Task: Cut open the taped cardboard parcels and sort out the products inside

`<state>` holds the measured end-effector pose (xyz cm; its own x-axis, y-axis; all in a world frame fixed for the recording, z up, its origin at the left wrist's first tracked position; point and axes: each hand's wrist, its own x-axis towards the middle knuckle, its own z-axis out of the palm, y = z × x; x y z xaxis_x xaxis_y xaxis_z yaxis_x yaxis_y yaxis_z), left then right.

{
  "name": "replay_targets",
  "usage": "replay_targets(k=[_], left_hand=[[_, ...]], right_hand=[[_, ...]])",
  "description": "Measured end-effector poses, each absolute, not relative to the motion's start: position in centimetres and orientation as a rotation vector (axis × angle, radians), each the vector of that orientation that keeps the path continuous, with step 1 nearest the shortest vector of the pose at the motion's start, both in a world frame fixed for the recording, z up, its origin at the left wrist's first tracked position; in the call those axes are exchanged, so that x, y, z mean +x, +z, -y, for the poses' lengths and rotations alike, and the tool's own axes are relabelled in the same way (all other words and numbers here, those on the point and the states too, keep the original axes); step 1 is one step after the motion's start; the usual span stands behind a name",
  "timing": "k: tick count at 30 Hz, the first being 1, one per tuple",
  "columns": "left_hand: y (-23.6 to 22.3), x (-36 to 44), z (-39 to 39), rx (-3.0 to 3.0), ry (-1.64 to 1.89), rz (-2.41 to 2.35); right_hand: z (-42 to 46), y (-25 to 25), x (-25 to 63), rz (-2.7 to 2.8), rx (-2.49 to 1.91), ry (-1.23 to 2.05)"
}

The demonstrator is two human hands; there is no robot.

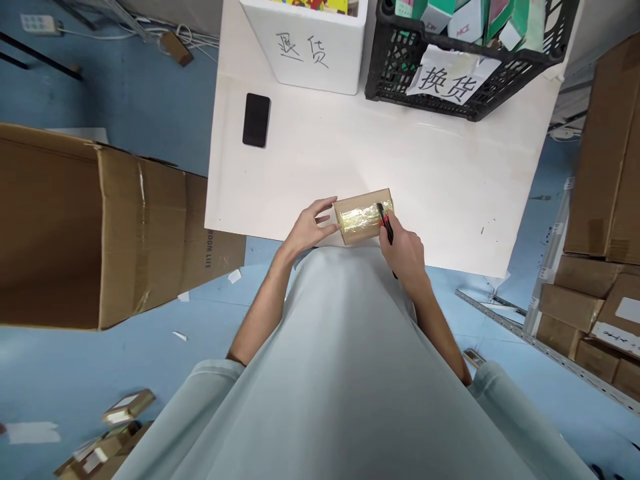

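Observation:
A small cardboard box, wrapped along its middle with shiny clear tape, lies at the front edge of the white table. My left hand is at the box's left end, its fingers apart and the fingertips at that end. In my right hand is a black and red utility knife, gripped by its handle. Its tip lies over the taped top near the right end of the box. Whether the blade has gone into the tape is too small to tell.
A black phone lies on the table at left. At the back stand a white foam box and a black plastic crate holding several small boxes. A large open carton is at left; stacked cartons are at right.

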<state>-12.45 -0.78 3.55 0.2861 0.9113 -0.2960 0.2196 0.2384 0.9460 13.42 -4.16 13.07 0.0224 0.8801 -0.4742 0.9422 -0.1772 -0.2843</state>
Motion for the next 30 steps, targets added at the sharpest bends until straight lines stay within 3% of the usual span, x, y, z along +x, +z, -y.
replay_targets(k=[12,20,30], left_hand=[[2.2,-11.2,1.4,1.249,0.754,-1.163],[5.1,-6.4,1.2,1.787,0.803,-1.291],[3.9,-1.7,-0.3,1.91,0.631,-1.187]], right_hand=[[4.6,9.9,14.3,-2.003,2.315,-1.045],[5.1,10.1,17.6,-1.907,2.665,-0.958],[4.5,12.5,16.1,-1.936,2.352,-0.941]])
